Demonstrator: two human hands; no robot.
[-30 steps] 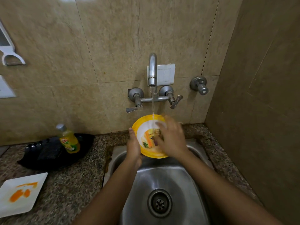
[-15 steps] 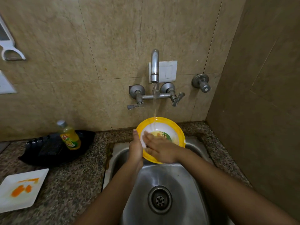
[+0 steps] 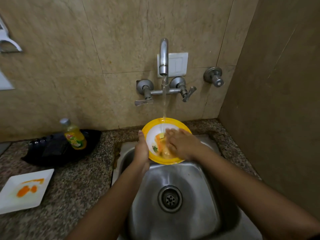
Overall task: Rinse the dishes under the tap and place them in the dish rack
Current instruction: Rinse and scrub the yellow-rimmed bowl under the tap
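My left grip [image 3: 141, 153] clasps the plate [image 3: 155, 135] by its rim under the running tap [image 3: 163, 56]; my right grip [image 3: 181, 144], fingers flat, presses its face.

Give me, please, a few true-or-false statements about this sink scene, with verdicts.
1. Water from the tap falls onto the yellow-rimmed plate. True.
2. The left hand holds that plate by its left edge. True.
3. The right hand grips the soap bottle. False: it lies flat on the plate; the bottle stands on the counter.
4. The square white plate lies in the sink. False: it lies on the counter, left of the sink.
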